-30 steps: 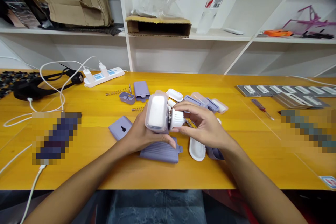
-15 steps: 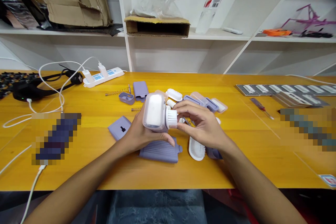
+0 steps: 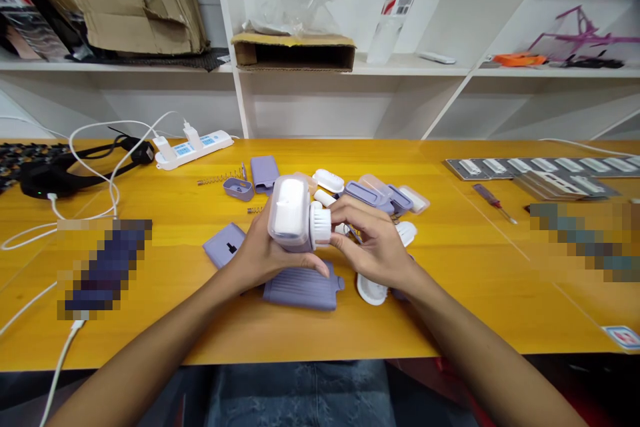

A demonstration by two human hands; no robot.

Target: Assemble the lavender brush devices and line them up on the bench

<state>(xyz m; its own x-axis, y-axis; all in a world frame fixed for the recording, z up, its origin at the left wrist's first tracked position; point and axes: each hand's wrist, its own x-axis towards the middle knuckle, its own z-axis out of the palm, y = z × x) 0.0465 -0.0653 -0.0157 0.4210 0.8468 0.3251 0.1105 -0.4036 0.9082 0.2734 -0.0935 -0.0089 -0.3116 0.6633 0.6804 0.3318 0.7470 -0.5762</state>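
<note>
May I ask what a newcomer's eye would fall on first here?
Most likely the clear plastic case with a white block inside, held by the left hand over the yellow wooden table, and the white ridged round part in the right hand at its side. On the table just below lies a ribbed purple plastic panel. Then perhaps the torn brown cardboard box on the white shelving, upper left.

No lettering or numbers can be read. A label [image 3: 399, 1] with red-and-white printing and a dark, code-like block is carried by the clear bottle [image 3: 385, 39] above the front edge of the shelf [image 3: 413, 71]. A sticker [image 3: 623, 337] with blue, white and red printing is affixed along the near edge of the tabletop [image 3: 240, 343], at the right. Blue markings [image 3: 183, 151] are borne by the white power strip [image 3: 214, 142] near the tabletop's far edge, at the left.
</note>
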